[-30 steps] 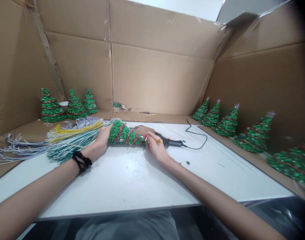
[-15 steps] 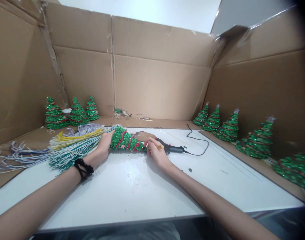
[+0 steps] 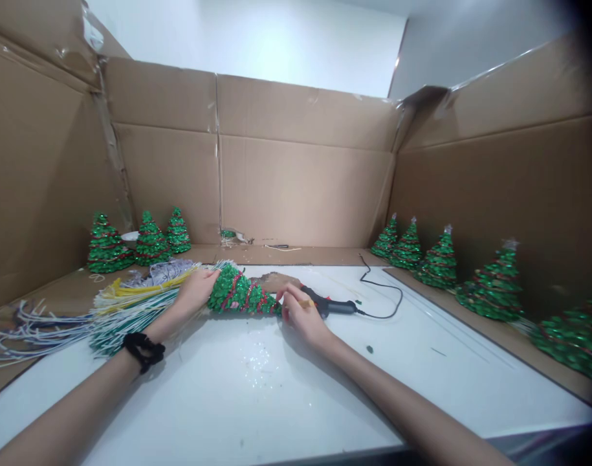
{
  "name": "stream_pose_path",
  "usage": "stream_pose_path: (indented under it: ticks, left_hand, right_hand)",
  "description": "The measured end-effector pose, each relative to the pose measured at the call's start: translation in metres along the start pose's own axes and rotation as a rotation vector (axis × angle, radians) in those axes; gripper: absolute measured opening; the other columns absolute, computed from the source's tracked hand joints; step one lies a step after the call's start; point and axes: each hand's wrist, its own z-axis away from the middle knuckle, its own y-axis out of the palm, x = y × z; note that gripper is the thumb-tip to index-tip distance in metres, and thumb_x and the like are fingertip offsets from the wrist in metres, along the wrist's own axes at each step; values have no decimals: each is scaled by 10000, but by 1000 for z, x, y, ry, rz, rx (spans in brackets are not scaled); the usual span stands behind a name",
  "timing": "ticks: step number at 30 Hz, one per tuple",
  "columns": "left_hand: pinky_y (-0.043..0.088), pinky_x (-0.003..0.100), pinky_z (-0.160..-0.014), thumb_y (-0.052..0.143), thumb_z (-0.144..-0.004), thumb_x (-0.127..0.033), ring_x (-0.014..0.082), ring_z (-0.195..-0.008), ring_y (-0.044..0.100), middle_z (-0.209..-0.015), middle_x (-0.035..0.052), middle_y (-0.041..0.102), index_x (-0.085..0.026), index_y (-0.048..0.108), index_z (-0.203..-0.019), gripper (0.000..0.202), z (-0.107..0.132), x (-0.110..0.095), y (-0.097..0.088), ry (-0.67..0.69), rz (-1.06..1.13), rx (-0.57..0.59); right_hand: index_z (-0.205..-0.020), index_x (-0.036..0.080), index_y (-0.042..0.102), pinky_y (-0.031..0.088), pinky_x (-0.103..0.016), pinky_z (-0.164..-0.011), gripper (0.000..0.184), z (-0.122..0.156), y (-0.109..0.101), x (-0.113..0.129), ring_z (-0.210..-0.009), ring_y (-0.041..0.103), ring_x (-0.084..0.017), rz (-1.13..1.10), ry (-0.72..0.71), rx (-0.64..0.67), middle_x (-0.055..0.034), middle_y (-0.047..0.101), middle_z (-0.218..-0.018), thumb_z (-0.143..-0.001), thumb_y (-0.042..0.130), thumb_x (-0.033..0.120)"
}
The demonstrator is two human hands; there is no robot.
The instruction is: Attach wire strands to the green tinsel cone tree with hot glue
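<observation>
A green tinsel Christmas tree (image 3: 240, 291) with red trim lies on its side above the white table, its tip pointing right. My left hand (image 3: 198, 289), with a black band at the wrist, is closed on the wide base of it. At the narrow tip, my right hand (image 3: 297, 310) is pinched around a thin tan stick (image 3: 306, 303), whose blunt end shows above the knuckles. The stick's other end is hidden by my fingers. Just behind that hand lies a black glue gun (image 3: 337, 307) with its handle to the right.
Bundled green, yellow and white wire stems (image 3: 131, 310) lie at left. More trees (image 3: 104, 246) stand back left, and several star-topped trees (image 3: 492, 285) line the right. A black cord (image 3: 397, 301) curls across the table (image 3: 276, 401). Cardboard walls (image 3: 305, 175) surround it; glitter is scattered in front.
The view has tilted upward, so everything sits lower in the picture. My left hand has shifted slightly on the tree's base; the right hand stays at the tip.
</observation>
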Motion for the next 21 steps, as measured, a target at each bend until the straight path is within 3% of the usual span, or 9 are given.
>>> stream_pose_path:
  ticks: [2, 5, 9, 13, 15, 18, 20, 21]
  left_hand:
    - [219, 241, -526, 596, -656, -367, 189, -495, 442, -423, 18, 481, -199, 485, -359, 359, 1, -11, -8, 167, -417, -98]
    - [178, 251, -527, 525, -715, -371, 198, -492, 461, -466, 47, 523, -215, 552, -404, 348, 1, -26, -22, 312, -824, -121]
    - [153, 250, -525, 485, -761, -399, 186, -476, 429, -471, 51, 501, -214, 603, -473, 362, -2, -39, -45, 338, -1020, -283]
    - [175, 245, -527, 402, -837, -425, 168, -469, 349, -514, 35, 493, -215, 630, -560, 416, -5, -44, -71, 203, -1222, -409]
    - [240, 254, -553, 382, -867, -403, 172, -516, 371, -519, 30, 480, -200, 618, -575, 428, -5, -46, -75, 270, -1256, -502]
    - [339, 340, -747, 362, -905, -312, 208, -728, 488, -659, 47, 582, -172, 605, -673, 364, 2, -52, -58, 665, -1273, -607]
    - [346, 379, -816, 394, -901, -313, 232, -824, 510, -779, 64, 634, -171, 626, -808, 288, 12, -55, -31, 904, -1204, -537]
    - [357, 377, -833, 409, -895, -303, 231, -855, 519, -843, 66, 645, -177, 627, -852, 256, 18, -55, -15, 987, -1153, -397]
  right_hand:
    - [-754, 206, 500, 328, -243, -507, 197, 0, 0, -1, -481, 427, -138, 19, -11, 2, 49, 430, -467, -821, 347, 311]
    - [-753, 205, 502, 324, -241, -508, 201, 1, -1, 1, -488, 431, -137, 50, -27, 6, 44, 436, -477, -825, 340, 299]
    - [-773, 203, 508, 327, -238, -510, 210, 3, -3, 6, -490, 428, -135, 39, -24, 15, 46, 433, -485, -832, 327, 290]
    - [-796, 205, 504, 323, -235, -510, 207, 4, -3, 7, -500, 422, -135, 19, -14, 24, 49, 429, -497, -844, 325, 300]
    - [-783, 208, 490, 312, -232, -504, 200, 4, -3, 7, -500, 408, -131, 9, -9, 28, 52, 420, -504, -851, 333, 312]
    - [-746, 210, 468, 305, -234, -514, 200, 5, -3, 8, -509, 397, -126, 11, -25, 24, 53, 414, -520, -857, 349, 327]
    - [-720, 209, 455, 309, -238, -534, 213, 5, -3, 9, -525, 406, -125, 29, -43, 19, 51, 423, -532, -861, 364, 341]
    - [-710, 208, 450, 313, -240, -545, 223, 5, -3, 9, -534, 412, -126, 34, -48, 16, 51, 427, -537, -863, 369, 349]
